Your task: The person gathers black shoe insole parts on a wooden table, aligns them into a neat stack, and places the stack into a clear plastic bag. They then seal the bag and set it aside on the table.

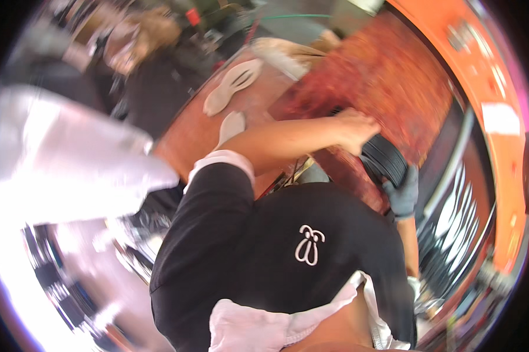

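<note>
A dark stack of thin, ridged black pieces (384, 157) lies at the edge of the red-stained work surface, between my two hands. My bare left hand (356, 130) reaches across from the left, its fingers curled over the upper left end of the stack. At the stack's lower right end, my right hand (402, 193), in a grey glove, grips it with thumb and fingers. What exactly the pieces are cannot be made out. Blur hides some of the fingertips.
Pale sole-shaped pieces (234, 87) lie on the reddish table (185, 134) to the left. An orange machine frame (502, 146) curves along the right, beside a grey bar (452, 161). A blurred person in dark clothing (159, 88) is at the far left, near a white sheet-like shape (59, 155).
</note>
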The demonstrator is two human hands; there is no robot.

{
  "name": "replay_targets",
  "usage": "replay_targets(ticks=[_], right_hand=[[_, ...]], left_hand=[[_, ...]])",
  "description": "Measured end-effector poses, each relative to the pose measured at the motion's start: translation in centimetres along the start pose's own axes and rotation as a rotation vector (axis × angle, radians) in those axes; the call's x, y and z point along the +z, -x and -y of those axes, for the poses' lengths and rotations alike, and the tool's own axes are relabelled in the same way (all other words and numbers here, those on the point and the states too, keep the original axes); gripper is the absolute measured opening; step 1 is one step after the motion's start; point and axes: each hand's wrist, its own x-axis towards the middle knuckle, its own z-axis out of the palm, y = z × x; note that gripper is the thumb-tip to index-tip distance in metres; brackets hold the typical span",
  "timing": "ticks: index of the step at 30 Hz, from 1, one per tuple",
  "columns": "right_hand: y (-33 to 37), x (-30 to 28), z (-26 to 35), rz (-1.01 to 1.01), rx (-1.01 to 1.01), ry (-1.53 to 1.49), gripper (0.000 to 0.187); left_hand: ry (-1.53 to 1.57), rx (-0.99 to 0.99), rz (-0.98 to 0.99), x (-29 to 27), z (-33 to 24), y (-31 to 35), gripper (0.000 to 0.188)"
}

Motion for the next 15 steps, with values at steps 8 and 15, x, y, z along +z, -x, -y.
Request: replay_targets(ticks=[8,15], right_hand=[[-2.9,-0.5,-4.2,0.34,-0.043,-0.11,0.085],[-2.1,-6.6,1.5,0.765,-0.273,-0.368,0.072]], left_hand=[[0.024,-0.214,-0.112,0.1,-4.1,4.4,0.055],[0.427,-0.475,0.068,3.8,-12.4,12.9,0.06]])
